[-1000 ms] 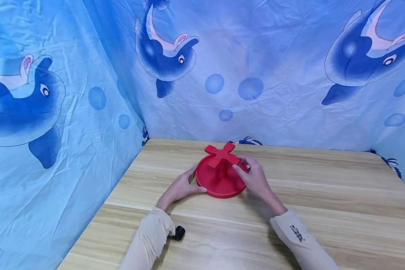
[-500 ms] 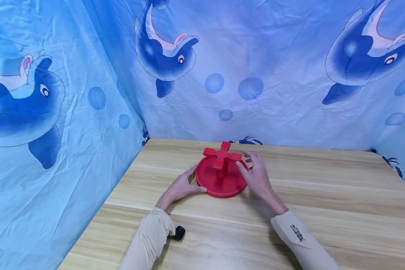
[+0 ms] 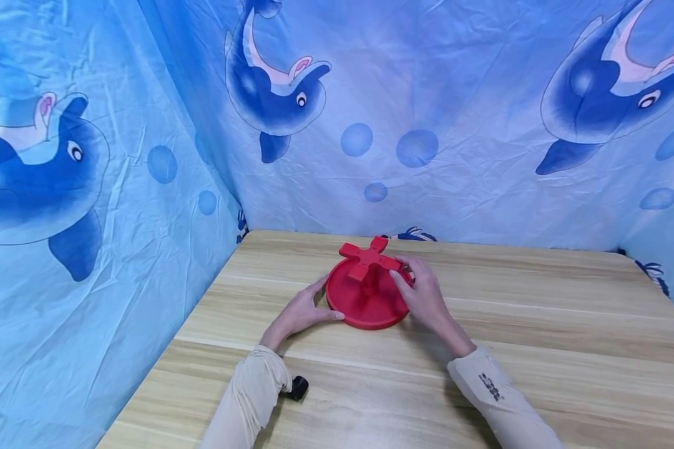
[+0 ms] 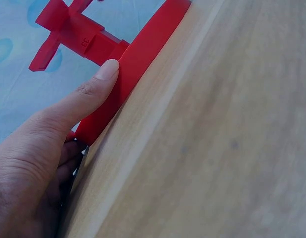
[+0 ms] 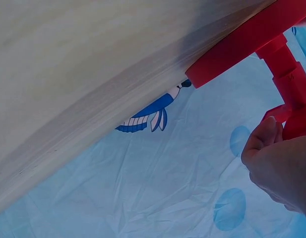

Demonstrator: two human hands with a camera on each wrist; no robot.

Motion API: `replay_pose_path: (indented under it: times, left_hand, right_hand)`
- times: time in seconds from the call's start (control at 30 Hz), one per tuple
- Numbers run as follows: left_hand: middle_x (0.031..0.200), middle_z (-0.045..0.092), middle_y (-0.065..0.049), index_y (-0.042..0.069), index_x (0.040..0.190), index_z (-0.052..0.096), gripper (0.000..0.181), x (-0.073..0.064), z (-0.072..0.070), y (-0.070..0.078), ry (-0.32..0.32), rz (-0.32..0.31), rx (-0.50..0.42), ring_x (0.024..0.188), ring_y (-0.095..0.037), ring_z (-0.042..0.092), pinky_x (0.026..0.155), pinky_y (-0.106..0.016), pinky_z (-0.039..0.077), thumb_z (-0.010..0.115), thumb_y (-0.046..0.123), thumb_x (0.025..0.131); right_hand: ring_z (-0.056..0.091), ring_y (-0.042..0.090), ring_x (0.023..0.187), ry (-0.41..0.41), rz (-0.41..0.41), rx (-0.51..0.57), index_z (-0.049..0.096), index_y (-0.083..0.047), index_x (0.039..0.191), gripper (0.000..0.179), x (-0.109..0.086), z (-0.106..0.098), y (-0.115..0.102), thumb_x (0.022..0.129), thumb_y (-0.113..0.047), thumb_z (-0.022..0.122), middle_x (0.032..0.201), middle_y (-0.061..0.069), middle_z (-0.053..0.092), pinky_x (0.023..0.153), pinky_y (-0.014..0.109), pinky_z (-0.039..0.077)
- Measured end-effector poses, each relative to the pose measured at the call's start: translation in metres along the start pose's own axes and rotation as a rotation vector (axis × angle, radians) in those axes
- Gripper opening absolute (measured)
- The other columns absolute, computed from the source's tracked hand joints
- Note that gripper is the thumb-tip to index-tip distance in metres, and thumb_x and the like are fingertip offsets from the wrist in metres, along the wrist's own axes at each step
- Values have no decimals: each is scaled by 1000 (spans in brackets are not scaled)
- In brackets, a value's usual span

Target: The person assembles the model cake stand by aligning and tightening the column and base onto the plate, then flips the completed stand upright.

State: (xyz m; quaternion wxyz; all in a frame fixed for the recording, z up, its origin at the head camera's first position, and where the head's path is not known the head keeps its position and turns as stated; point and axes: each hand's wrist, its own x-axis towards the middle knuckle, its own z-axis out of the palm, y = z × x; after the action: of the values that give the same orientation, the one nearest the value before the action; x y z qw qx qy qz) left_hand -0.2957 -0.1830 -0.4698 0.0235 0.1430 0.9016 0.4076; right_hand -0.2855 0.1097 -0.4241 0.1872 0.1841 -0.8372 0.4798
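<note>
A red round base (image 3: pixel 342 302) with a raised rim sits on the wooden table. From its middle rises a short red post (image 5: pixel 281 59), topped by a red four-armed cross (image 3: pixel 367 259). My left hand (image 3: pixel 297 313) holds the base's left side, its thumb (image 4: pixel 100 82) along the front of the rim and the other fingers round the far side. At the right, my right hand (image 3: pixel 425 296) pinches one arm of the cross between thumb and fingers. That hand's fingertips partly hide the arm in the right wrist view, where the post shows its stepped sections.
The wooden table (image 3: pixel 539 312) stretches away to both sides. Blue cloth walls (image 3: pixel 455 75) printed with dolphins stand behind it and at its left and right. A small black object (image 3: pixel 298 388) sticks out beside the left sleeve.
The red cross has turned on its post. My right hand has come off one arm, opened slightly, and closed back in on an arm. The left hand has kept its place on the base.
</note>
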Motion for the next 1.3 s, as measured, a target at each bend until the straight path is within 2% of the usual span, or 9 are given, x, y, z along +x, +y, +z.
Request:
replay_pose_path:
  times: [0.37,0.73,0.9,1.07,1.3]
  left_hand:
    - [165,35,-5,22,165,31,109,-1,-1,1,1,-1,-1,151,-28,31,117,-52,35,89,53,78]
    - [165,36,-6,22,165,32,109,-1,0,1,0,5,-5,151,-30,31,116,-54,37,89,53,77]
    - [165,36,-2,25,165,32,109,0,0,1,0,4,-12,151,-27,31,116,-52,37,90,53,76]
    - [165,36,-1,25,165,31,109,0,0,0,-1,9,-16,151,-26,31,116,-52,38,89,53,77]
    - [165,36,-3,23,164,32,110,0,0,1,-3,-6,-11,151,-28,31,116,-53,38,89,54,76]
  right_hand:
    - [59,33,108,1,8,12,60,-1,139,45,0,0,-1,97,-10,74,121,15,61,79,41,59]
    - [57,31,113,-19,8,15,58,1,141,52,-7,-2,-4,94,-7,77,130,17,60,85,48,60]
    - [59,28,108,-24,21,17,58,0,141,48,-8,-2,-6,96,-7,75,125,15,61,83,42,60]
    - [60,26,103,-9,-9,-5,60,0,138,45,-7,0,-5,96,-5,74,118,13,62,79,33,58]
    - [60,25,99,17,-25,-16,62,2,134,40,-7,2,-6,97,-7,73,113,12,64,74,30,55]
